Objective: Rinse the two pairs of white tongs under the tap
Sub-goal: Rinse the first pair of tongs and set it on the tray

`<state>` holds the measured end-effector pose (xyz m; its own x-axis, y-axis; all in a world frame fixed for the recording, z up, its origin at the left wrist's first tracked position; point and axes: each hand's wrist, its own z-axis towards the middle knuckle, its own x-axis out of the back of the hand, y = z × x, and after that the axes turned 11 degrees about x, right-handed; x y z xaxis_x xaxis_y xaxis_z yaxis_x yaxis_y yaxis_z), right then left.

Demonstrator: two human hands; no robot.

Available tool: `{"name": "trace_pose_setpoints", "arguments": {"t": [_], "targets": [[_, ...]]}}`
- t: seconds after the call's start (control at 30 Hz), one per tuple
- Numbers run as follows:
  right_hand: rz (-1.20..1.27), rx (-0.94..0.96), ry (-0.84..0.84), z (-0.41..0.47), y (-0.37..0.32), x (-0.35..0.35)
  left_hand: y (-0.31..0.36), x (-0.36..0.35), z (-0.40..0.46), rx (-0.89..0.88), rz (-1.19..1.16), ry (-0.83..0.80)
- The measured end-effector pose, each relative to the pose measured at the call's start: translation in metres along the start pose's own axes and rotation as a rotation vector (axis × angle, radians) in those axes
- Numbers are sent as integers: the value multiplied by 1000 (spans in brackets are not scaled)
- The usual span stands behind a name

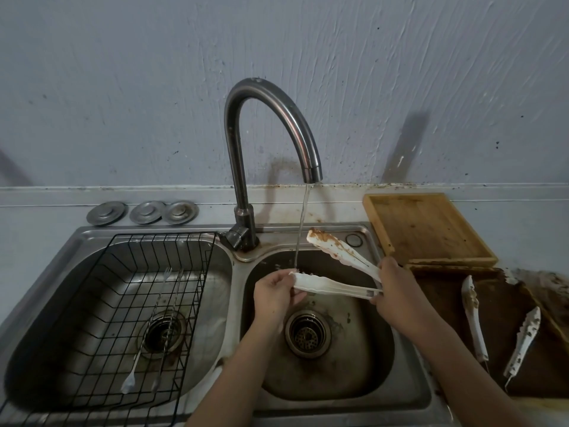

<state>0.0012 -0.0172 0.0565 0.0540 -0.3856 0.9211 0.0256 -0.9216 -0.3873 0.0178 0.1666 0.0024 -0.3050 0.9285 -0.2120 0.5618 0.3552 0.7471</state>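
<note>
Three round steel sink plugs line the grey worktop; one black wire rack fills the left basin; the left hand pinches, and the right hand grips, one sauce-smeared pair of white plastic tongs under the curved steel tap; a second white pair lies right, beneath a rough blue-grey wall.

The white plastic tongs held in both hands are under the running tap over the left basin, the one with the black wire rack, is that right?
Not quite. The head view shows the white plastic tongs, held by the left hand and right hand, under the running tap over the right basin. The black wire rack sits in the left one.
</note>
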Motion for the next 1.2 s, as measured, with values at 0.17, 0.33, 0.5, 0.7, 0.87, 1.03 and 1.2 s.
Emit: {"name": "trace_pose_setpoints", "arguments": {"t": [0.17, 0.33, 0.5, 0.7, 0.87, 1.03, 1.2], "targets": [[22, -6, -5, -3, 3, 2, 2, -1, -2, 20, 15, -39], [47, 29, 13, -2, 0, -4, 11, -1, -3, -59, 91, 52], [375, 5, -3, 1, 0, -22, 38, 2, -1, -243, 124, 103], [588, -4, 30, 4, -15, -40, 63, 4, -9, -477, 239, 117], [615, 50, 43, 3, -26, -33, 64, 9, -4, -520, 263, 140], [646, 69, 22, -2, -28, -33, 50, 0, -3, -540, 254, 206], [649, -4, 59, -5, -21, -28, 18, 0, 15, -395, 327, 256]]}}
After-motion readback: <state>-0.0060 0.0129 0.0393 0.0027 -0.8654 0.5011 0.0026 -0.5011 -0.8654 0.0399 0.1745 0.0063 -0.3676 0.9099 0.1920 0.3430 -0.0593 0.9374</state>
